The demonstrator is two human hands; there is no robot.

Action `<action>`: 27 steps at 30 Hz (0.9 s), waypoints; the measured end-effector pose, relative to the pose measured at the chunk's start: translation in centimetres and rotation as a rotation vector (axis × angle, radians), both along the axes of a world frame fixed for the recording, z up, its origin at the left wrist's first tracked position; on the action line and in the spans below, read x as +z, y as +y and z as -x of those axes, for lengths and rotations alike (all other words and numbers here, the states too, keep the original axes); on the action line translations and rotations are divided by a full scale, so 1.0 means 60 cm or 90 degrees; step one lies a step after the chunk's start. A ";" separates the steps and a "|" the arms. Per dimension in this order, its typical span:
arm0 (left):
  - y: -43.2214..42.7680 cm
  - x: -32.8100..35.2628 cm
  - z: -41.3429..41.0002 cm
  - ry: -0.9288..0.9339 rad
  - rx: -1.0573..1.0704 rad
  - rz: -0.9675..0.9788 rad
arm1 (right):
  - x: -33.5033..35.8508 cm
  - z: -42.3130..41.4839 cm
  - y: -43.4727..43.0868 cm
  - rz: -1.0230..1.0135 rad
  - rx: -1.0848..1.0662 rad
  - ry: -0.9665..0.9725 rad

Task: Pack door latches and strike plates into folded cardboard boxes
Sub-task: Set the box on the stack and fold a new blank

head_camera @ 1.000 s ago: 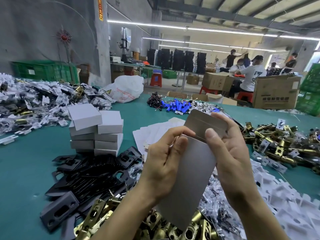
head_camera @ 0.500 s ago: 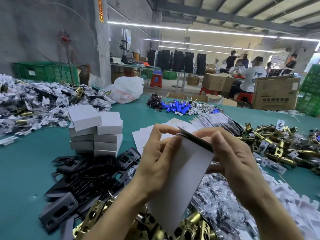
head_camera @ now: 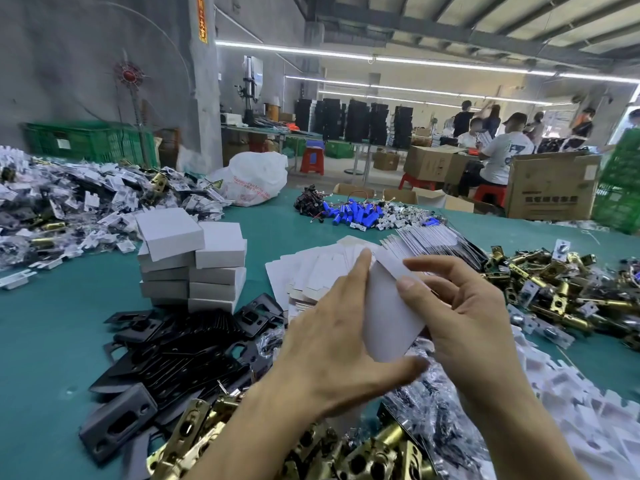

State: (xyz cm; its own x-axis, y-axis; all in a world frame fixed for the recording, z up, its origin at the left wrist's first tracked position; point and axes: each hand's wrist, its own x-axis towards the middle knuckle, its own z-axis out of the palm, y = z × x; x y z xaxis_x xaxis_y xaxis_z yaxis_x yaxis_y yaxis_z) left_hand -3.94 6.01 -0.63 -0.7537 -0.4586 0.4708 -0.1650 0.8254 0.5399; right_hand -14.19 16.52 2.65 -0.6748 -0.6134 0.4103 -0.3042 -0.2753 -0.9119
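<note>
I hold a white cardboard box blank [head_camera: 389,317] above the table between both hands. My left hand [head_camera: 341,344] lies against its left side with the fingers stretched up and the thumb under its lower edge. My right hand [head_camera: 460,317] curls round its right side, thumb on the front face. Black strike plates [head_camera: 180,355] lie heaped at the lower left. Brass door latches [head_camera: 349,452] lie under my wrists, and another brass latch pile [head_camera: 561,285] sits at the right. Flat white blanks [head_camera: 311,271] lie behind my hands.
A stack of folded white boxes [head_camera: 194,258] stands left of centre on the green table [head_camera: 52,341]. Bagged parts [head_camera: 86,202] are piled at far left, blue cylinders [head_camera: 356,213] at the back, white card inserts [head_camera: 581,393] at right. People sit by large cartons [head_camera: 550,188] beyond.
The blank's top flap has been folded down and the piece now looks shorter. My left hand has opened out along its left side; my right hand has wrapped further round it.
</note>
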 end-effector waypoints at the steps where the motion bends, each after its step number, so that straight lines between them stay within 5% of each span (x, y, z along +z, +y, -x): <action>1: 0.006 -0.001 0.001 0.005 0.020 0.014 | 0.000 0.000 0.000 0.000 0.002 0.001; 7: 0.003 -0.001 0.005 0.096 0.066 0.015 | 0.004 -0.002 -0.002 -0.029 0.002 0.011; 27: -0.003 0.011 -0.006 0.024 0.102 0.090 | 0.010 0.003 0.009 -0.082 0.032 -0.020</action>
State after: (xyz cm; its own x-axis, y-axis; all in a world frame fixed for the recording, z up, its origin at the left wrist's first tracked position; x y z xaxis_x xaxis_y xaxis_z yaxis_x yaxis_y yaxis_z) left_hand -3.57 5.84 0.03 -0.6574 -0.4987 0.5649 -0.2820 0.8580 0.4293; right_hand -14.34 17.07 3.24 -0.6534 -0.6927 0.3053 -0.2636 -0.1698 -0.9496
